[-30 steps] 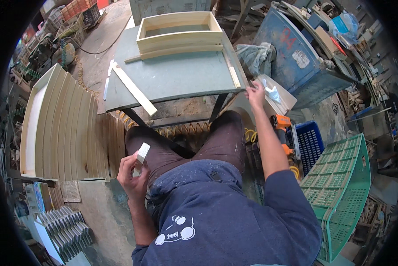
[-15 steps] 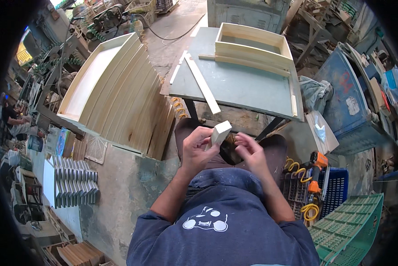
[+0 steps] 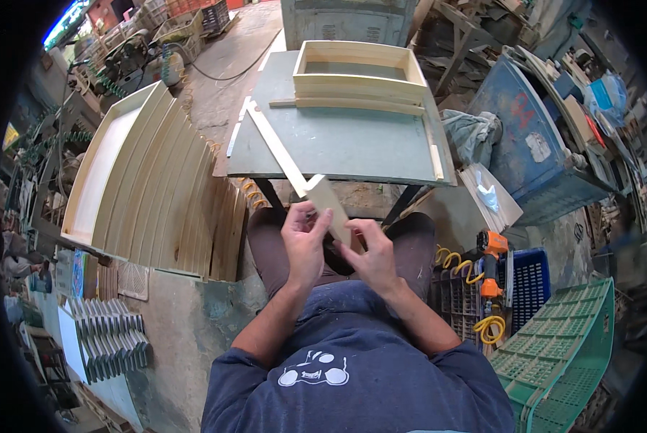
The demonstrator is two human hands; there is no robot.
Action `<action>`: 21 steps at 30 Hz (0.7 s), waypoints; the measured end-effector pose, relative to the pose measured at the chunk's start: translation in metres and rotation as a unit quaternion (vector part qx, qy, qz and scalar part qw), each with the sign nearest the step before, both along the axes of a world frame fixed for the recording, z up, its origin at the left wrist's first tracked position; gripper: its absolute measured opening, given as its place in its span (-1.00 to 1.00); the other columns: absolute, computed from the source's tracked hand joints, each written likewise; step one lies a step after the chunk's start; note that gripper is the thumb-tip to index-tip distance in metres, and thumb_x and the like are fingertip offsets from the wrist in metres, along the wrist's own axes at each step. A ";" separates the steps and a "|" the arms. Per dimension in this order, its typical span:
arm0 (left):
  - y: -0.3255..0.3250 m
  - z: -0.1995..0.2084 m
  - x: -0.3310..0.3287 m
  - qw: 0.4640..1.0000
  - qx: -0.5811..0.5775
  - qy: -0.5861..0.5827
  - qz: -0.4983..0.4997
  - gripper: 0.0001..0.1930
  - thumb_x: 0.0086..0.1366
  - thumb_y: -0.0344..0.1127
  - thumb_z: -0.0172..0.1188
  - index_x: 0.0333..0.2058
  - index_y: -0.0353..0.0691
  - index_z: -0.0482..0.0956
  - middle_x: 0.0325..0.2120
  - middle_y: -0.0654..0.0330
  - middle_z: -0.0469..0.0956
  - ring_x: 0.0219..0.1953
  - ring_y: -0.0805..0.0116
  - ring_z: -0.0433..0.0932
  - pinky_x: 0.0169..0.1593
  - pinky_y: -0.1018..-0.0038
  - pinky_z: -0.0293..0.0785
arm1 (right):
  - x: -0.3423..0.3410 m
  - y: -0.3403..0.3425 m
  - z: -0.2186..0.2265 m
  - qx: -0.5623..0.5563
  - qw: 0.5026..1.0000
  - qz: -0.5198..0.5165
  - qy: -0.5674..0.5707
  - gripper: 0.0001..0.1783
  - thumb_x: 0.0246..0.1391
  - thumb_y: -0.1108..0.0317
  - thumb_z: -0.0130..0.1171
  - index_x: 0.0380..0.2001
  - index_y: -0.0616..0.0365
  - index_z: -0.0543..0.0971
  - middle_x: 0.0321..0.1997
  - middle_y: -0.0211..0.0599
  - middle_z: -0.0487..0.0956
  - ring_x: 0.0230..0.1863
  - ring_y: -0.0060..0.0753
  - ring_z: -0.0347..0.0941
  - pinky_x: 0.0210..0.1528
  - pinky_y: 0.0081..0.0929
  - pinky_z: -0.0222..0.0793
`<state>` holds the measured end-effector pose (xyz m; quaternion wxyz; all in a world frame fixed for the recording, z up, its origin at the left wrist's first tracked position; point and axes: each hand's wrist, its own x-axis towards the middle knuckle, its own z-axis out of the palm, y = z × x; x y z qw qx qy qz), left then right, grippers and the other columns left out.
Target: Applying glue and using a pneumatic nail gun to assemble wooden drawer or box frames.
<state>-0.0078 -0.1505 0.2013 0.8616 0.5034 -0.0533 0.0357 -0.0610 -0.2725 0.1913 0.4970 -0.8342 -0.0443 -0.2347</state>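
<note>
Above my lap I hold a short pale wooden board, tilted, its far end close to the table's near edge. My left hand grips its left side with the thumb on the face. On the lower right end, my right hand pinches it between thumb and fingers. Just beyond lies a long wooden strip, slanting over the near edge of the grey table. A wooden frame box stands at the table's back, with a narrow slat along its near side.
At left stand stacked wooden trays, with grey slatted pieces below them. To my right are an orange nail gun with a yellow coiled hose, a blue crate and a green plastic crate. A blue cabinet stands farther right.
My right hand has come in and taken hold of the board, which my left hand alone held before. The board now shows its long face. The view has shifted slightly right.
</note>
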 end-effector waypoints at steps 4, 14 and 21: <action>-0.004 -0.001 0.002 0.990 0.027 -0.025 -0.137 -0.57 0.25 -0.47 0.21 0.09 -0.35 0.39 -0.10 0.14 0.53 -0.13 0.47 0.52 -0.06 0.54 0.49 | 0.005 -0.014 0.004 0.163 0.982 -0.010 0.100 -0.64 -0.06 0.47 0.35 -0.16 0.20 0.49 -0.29 -0.32 0.56 -0.31 -0.55 0.52 -0.27 -0.55 0.48; 0.173 -0.160 0.042 0.939 0.290 0.116 0.147 -0.70 0.38 -0.39 0.00 0.01 -0.38 0.50 -0.12 0.17 0.58 -0.05 0.43 0.51 0.08 0.52 0.37 | 0.008 -0.091 -0.014 0.276 0.958 -0.069 0.041 -0.63 0.05 0.52 0.27 -0.08 0.24 0.42 -0.26 -0.34 0.55 -0.24 -0.57 0.47 -0.14 -0.63 0.39; 0.130 -0.176 -0.016 0.673 0.735 -0.048 0.060 -0.49 0.39 -0.17 0.00 0.20 -0.37 0.30 0.14 -0.09 0.39 0.23 0.24 0.32 0.27 0.37 0.18 | 0.019 -0.096 -0.021 0.326 0.941 -0.073 0.043 -0.62 0.08 0.52 0.25 -0.04 0.29 0.39 -0.17 -0.26 0.52 -0.14 -0.52 0.44 -0.03 -0.58 0.35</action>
